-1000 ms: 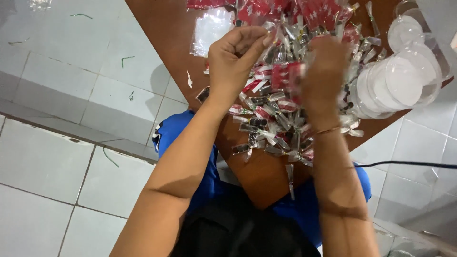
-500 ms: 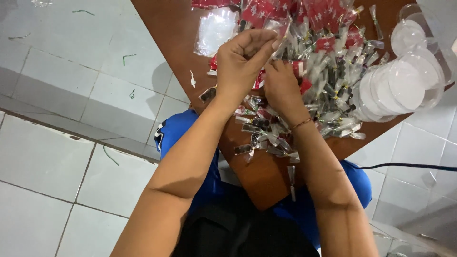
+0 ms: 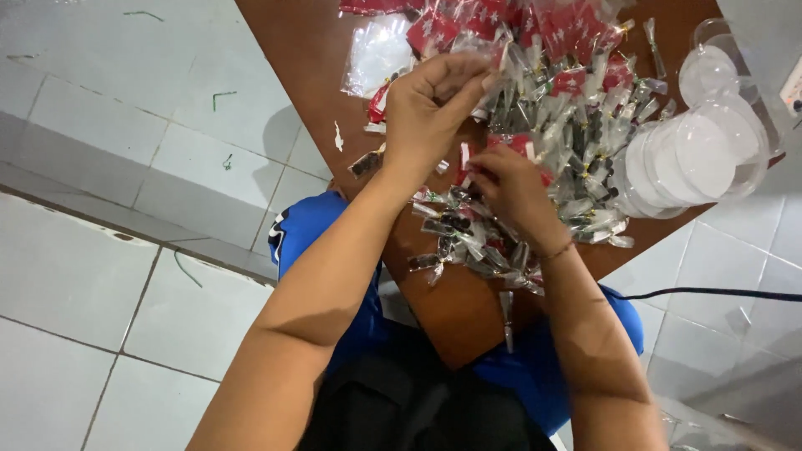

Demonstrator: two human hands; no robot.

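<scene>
Brown table (image 3: 309, 50) over tiled floor, heaped with small packets (image 3: 576, 125).
Left hand (image 3: 430, 104) pinches one clear packet (image 3: 493, 52); right hand (image 3: 510, 179) grips another near the middle.

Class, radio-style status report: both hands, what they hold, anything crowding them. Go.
Left hand pinching a small clear packet above the pile. Right hand fingering a red-and-white piece. Heap of small packets crowds both; clear lids at the right.

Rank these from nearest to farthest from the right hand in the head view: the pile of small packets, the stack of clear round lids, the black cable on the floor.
1. Pile of small packets: right under and around the right hand, on the brown table.
2. Stack of clear round lids: off to the right, at the table's edge.
3. Black cable: farthest, lower right on the tiled floor.
</scene>
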